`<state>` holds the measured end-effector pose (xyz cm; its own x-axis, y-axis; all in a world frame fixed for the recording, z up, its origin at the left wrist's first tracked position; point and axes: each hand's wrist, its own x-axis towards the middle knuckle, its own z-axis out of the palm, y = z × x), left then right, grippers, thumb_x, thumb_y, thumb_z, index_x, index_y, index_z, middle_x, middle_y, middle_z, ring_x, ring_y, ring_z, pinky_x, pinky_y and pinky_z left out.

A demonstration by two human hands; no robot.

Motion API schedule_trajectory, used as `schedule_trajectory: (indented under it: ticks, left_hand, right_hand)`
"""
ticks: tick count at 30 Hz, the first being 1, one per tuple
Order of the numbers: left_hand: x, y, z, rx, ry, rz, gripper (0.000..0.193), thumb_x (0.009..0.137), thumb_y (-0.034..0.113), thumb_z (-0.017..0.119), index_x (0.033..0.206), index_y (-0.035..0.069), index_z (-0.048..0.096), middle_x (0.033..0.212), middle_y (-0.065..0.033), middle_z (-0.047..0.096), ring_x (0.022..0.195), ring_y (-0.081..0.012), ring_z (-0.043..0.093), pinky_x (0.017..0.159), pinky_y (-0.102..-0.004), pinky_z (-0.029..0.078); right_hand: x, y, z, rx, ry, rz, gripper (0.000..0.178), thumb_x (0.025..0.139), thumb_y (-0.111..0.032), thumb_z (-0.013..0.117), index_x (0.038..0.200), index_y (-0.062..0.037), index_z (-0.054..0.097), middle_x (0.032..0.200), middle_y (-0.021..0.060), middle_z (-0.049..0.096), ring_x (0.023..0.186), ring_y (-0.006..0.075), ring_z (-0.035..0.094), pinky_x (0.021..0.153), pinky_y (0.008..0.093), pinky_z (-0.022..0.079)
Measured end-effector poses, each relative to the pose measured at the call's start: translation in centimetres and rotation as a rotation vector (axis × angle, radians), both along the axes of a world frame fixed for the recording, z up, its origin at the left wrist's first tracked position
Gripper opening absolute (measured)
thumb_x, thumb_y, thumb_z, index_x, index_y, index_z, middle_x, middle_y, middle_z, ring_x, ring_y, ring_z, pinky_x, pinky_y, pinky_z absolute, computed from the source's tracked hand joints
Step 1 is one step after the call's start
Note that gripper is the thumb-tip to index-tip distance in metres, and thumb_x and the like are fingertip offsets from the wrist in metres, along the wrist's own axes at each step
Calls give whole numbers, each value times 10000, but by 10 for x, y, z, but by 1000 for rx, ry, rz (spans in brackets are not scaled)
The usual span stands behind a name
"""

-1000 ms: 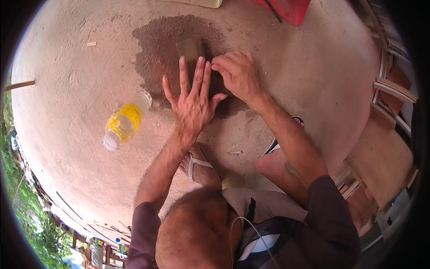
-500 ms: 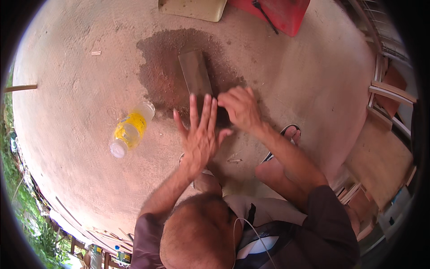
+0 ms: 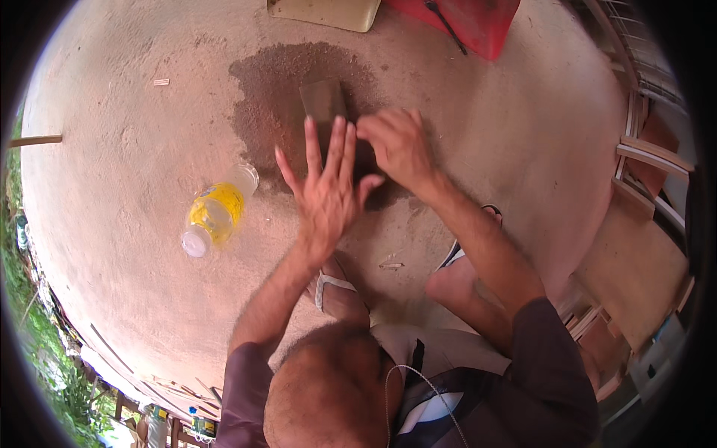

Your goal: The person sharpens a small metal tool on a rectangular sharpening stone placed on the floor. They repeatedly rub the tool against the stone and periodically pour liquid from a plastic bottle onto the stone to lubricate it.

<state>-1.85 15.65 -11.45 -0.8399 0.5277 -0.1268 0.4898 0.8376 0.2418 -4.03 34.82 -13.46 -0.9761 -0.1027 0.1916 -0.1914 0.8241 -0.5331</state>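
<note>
A flat, dark grey-brown rectangular slab [image 3: 322, 98], like a sharpening stone, lies on a wet dark patch of the ground. My left hand [image 3: 327, 190] lies over its near part, fingers stretched out and spread, thumb out to the right. Its fingertips reach the slab's middle. Just to the right, my right hand [image 3: 398, 145] is closed, with curled fingertips close beside those of my left. Whatever the right hand grips, and anything beneath the left fingers, is hidden. Left of the hands, a clear plastic bottle [image 3: 218, 213] with a yellow label lies on the ground.
At the far edge are a cream dustpan-like tray [image 3: 328, 13] and a red one [image 3: 478, 22] with a black handle across it. Wooden boards [image 3: 635, 261] stand along the right side. My sandalled feet [image 3: 336, 287] are close behind the hands.
Both hands have slid forward together along the slab, away from my body, covering more of it. The bottle and trays stay where they were.
</note>
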Motion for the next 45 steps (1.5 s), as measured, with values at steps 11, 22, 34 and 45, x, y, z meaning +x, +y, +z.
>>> schedule_trajectory:
  ticks: [11,22,34,45]
  left_hand:
    - [6,2,6,19,-47,29,955,1055,790,366,1733,118,394,1834,-32,305,1719,-387,125,1278,-763,-116]
    - [-3,-2,0,65,-3,-17,906,1085,748,377,1728,110,400,1829,-38,316,1725,-371,99,1278,-768,-101]
    - [-36,11,16,193,21,129,848,1092,653,517,1721,94,410,1827,-100,309,1706,-440,139,1306,-736,48]
    - [-26,-5,43,1506,-971,767,344,1070,151,769,1358,-34,739,1209,-117,808,986,-115,738,948,-304,599]
  right_hand:
    - [18,0,-1,-14,-22,13,63,976,-219,754,1021,-173,755,852,17,669,887,247,656,839,421,427]
    - [1,5,-4,-30,13,5,50,969,-148,732,1006,-180,744,887,-3,675,924,249,659,859,427,430]
    - [-27,12,6,-61,78,-70,75,1018,-171,740,1089,-154,757,916,37,706,905,260,675,861,427,456]
    - [15,-12,98,-1104,-816,-219,231,1084,-16,622,1300,43,564,1048,122,801,855,136,743,743,289,559]
